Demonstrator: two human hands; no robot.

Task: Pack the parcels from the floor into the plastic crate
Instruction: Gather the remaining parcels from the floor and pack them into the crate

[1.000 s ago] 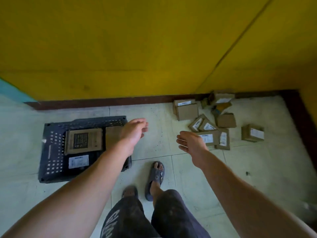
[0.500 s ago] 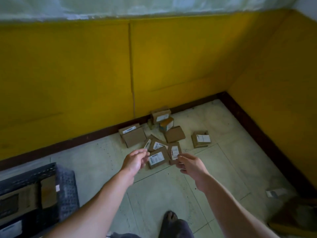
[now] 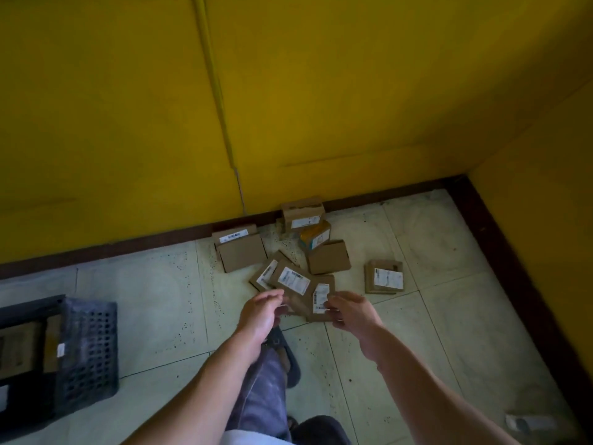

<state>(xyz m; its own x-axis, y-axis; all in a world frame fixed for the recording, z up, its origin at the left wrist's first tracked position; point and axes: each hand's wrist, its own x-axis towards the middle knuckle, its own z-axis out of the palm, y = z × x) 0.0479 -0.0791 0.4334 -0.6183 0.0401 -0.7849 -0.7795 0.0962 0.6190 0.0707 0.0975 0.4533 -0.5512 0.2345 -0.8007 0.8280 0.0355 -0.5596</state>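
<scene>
Several brown cardboard parcels with white labels lie in a heap on the pale tiled floor by the yellow wall. My left hand (image 3: 261, 311) and my right hand (image 3: 351, 309) reach down side by side over the nearest labelled parcels (image 3: 290, 281), fingers loosely spread, holding nothing. One flat parcel (image 3: 321, 298) lies between the two hands. A single parcel (image 3: 384, 277) sits apart to the right. The dark plastic crate (image 3: 86, 348) stands at the left edge with parcels inside it.
Yellow walls meet in a corner at the right, with a dark skirting board (image 3: 500, 248) along the floor. My leg and sandalled foot (image 3: 282, 351) stand just behind the hands. A small pale scrap (image 3: 526, 423) lies at the lower right.
I have turned from the crate toward the heap and stepped closer. Both hands have moved forward and down, now right over the nearest parcels. The crate has slid to the left edge.
</scene>
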